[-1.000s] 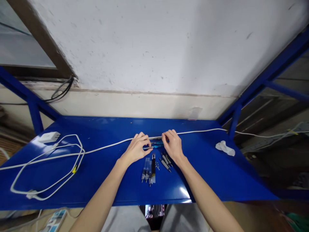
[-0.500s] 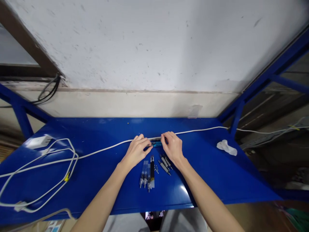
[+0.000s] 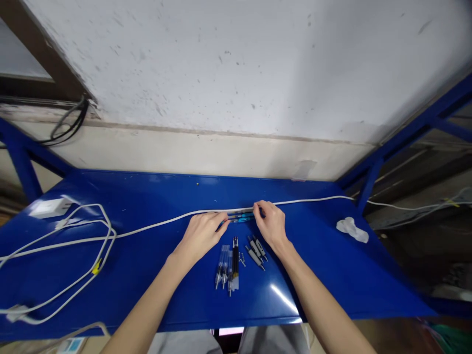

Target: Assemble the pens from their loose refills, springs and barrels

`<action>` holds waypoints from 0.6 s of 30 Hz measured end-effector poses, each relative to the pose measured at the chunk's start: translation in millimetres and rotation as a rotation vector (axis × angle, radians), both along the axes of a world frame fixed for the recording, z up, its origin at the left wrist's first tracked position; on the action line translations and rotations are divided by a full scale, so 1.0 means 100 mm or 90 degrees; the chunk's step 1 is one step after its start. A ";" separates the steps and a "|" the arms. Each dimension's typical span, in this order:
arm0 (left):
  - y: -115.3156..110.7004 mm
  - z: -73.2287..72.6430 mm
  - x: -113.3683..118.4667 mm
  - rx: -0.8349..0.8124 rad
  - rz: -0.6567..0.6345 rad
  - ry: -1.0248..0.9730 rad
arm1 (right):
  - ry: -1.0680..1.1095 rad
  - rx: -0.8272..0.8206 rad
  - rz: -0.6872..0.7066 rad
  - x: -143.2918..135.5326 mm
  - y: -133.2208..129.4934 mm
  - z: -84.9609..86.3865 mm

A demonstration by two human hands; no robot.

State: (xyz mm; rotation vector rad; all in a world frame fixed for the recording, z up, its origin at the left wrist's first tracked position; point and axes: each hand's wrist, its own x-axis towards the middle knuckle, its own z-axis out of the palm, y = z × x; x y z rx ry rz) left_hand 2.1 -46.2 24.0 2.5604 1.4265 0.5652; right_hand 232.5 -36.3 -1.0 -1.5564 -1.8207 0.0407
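Several slim pens with blue parts (image 3: 243, 218) lie crosswise on the blue table, just in front of a white cable. My left hand (image 3: 206, 230) pinches their left ends between thumb and fingers. At their right ends my right hand (image 3: 271, 223) is curled, its fingertips closed on them and partly hidden. Nearer to me are transparent pen barrels (image 3: 223, 268) with metal tips, side by side. Dark ink refills (image 3: 235, 255) lie against them. Small metallic pieces (image 3: 242, 259) and several grey pen grips (image 3: 255, 253) are to the right of the refills.
The white cable (image 3: 155, 226) crosses the blue table (image 3: 147, 290) and coils at the left, near a white power adapter (image 3: 50, 208). A crumpled white tissue (image 3: 352, 229) lies at the right. Blue frame bars (image 3: 365, 179) and a stained wall (image 3: 206, 88) bound the table.
My left hand has slid slightly left and flattened, showing more of the pens. The right hand remains at their right ends. The view has shifted a little.
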 end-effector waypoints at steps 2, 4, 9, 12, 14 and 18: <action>-0.14 0.11 -0.12 -0.054 0.028 -0.003 | 0.010 0.006 0.007 0.01 0.01 -0.01; -0.32 0.17 -0.19 -0.107 0.060 -0.015 | 0.010 0.009 0.023 0.02 0.03 -0.02; -0.66 0.12 -0.11 -0.170 0.085 -0.003 | 0.011 0.006 0.040 0.01 0.06 -0.04; -0.70 0.09 -0.04 -0.178 0.081 0.067 | 0.017 0.004 0.033 0.01 0.06 -0.04; -0.67 0.09 -0.02 -0.175 0.078 0.126 | 0.018 0.002 0.032 0.00 0.05 -0.03; -0.60 0.12 0.02 -0.145 0.076 0.219 | 0.016 -0.005 0.033 0.00 0.05 -0.01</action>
